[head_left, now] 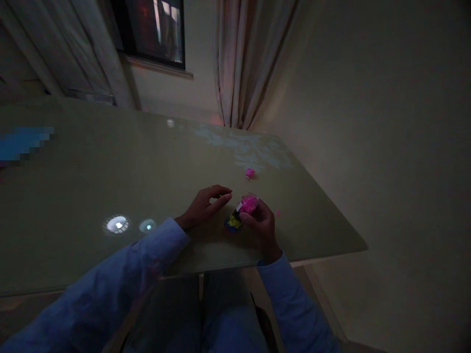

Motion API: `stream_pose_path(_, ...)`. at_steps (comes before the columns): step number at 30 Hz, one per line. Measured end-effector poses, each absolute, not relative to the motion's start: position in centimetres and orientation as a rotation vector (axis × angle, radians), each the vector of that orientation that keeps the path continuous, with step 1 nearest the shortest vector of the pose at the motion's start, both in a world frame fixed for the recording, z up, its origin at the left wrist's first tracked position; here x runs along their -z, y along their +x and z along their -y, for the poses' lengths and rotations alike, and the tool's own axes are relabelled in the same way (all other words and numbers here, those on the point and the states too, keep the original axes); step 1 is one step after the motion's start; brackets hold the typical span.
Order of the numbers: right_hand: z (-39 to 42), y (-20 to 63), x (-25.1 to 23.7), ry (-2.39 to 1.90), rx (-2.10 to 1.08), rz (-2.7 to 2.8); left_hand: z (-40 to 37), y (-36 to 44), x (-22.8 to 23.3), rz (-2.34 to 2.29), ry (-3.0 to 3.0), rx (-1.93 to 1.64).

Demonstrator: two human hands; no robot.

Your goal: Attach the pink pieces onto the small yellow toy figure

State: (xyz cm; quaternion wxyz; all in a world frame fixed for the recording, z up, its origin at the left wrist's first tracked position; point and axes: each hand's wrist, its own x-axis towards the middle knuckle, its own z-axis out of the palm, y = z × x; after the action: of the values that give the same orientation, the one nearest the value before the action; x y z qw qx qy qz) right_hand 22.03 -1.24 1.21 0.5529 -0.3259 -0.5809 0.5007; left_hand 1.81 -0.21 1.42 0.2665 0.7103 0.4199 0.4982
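My right hand (262, 223) is closed on a bright pink, frilly flower-like piece (249, 203), with a small whitish patch at its left side. Just below and left of it is a yellow frilly bit (234, 221) over a dark blue round base (232, 228); whether these are joined to the pink piece I cannot tell. To the left, my left hand (208, 203) rests low over the table, fingers loosely curved and thumb a little apart, with nothing visible between them. Beyond both hands lies a smaller pink piece (249, 173).
The glossy pale table (147, 162) reflects lamps near its left front. A tiny pink scrap (278, 212) lies right of my right hand. A blurred blue shape (22, 142) is at the far left. Behind stand curtains (239, 59) and a window; a wall (386, 122) borders the right.
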Motion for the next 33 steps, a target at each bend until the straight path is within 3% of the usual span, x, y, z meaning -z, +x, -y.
stream_pose_path(13, 2.6, 23.9, -0.3, -0.626, -1.034, 1.673, -1.9, 1.4, 1.1, -1.221, 2.052, -1.179)
stream_pose_path(21, 2.9, 23.2, -0.9, -0.492, -0.842, 1.771, -6.6, 7.5, 0.0, -0.990, 2.206, -0.866)
stream_pose_path(33, 3.1, 22.9, -0.8, -0.459, -0.868, 1.728, -9.6, 14.8, -0.7, -0.690, 2.587, -0.462)
